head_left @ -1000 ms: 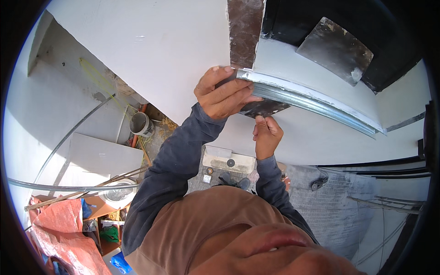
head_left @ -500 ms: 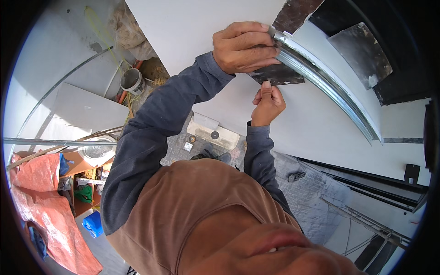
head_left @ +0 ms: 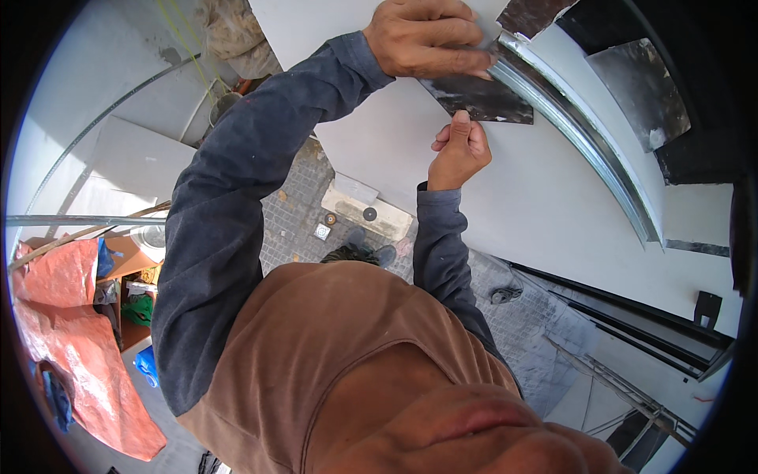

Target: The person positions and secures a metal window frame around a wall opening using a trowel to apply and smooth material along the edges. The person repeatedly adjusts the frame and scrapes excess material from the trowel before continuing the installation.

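My left hand (head_left: 430, 38) reaches up to the upper end of a curved-looking shiny metal channel (head_left: 580, 130), fingers closed on that end. Part of the grip is hidden behind the fingers. Below it, my right hand (head_left: 460, 154) is closed, its thumb against the lower edge of a dark, smudged flat plate (head_left: 489, 101). Its curled fingers hide how far they go round that edge. The plate lies against a large white board (head_left: 545, 193), between my left fingers and the channel.
Other dark plates (head_left: 643, 91) sit beyond the channel. Down left are an orange-red tarp (head_left: 71, 324), a wooden shelf (head_left: 130, 272) and a blue container (head_left: 147, 365). A pale block (head_left: 367, 207) rests on the paving near my feet. Dark metal bars (head_left: 632, 320) lie lower right.
Both hands sit higher in the view, and my left arm is raised further. The metal channel's upper end appears slightly further right; both hands keep their places at the channel and plate.
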Demonstrator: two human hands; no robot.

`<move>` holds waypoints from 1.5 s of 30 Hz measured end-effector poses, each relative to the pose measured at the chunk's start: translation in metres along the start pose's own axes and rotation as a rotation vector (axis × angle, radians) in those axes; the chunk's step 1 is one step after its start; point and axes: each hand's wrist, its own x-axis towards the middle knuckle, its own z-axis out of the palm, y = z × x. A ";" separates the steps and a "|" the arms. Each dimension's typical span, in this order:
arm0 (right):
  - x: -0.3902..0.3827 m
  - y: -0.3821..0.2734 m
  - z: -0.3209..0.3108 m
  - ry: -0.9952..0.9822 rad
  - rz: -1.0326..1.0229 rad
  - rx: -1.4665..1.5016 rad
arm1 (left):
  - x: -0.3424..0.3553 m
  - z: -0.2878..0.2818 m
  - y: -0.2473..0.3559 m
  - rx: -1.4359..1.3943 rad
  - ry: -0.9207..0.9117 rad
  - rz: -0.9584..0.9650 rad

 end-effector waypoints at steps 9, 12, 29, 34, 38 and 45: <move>0.000 -0.003 0.002 0.004 0.015 0.009 | -0.004 0.006 0.002 -0.010 0.035 -0.011; 0.000 0.004 0.000 -0.007 0.033 0.031 | -0.003 0.006 0.002 -0.018 0.056 -0.012; -0.031 0.029 -0.246 0.298 -0.050 0.200 | -0.016 0.022 0.016 0.282 0.160 -0.020; 0.012 0.000 -0.323 0.476 -0.203 0.175 | -0.007 0.035 0.033 0.398 0.017 0.093; 0.042 -0.018 -0.341 0.451 -0.248 0.163 | 0.012 0.053 0.057 0.430 -0.183 0.030; 0.062 -0.029 -0.330 0.375 -0.210 0.095 | 0.018 0.065 0.081 0.431 -0.176 -0.190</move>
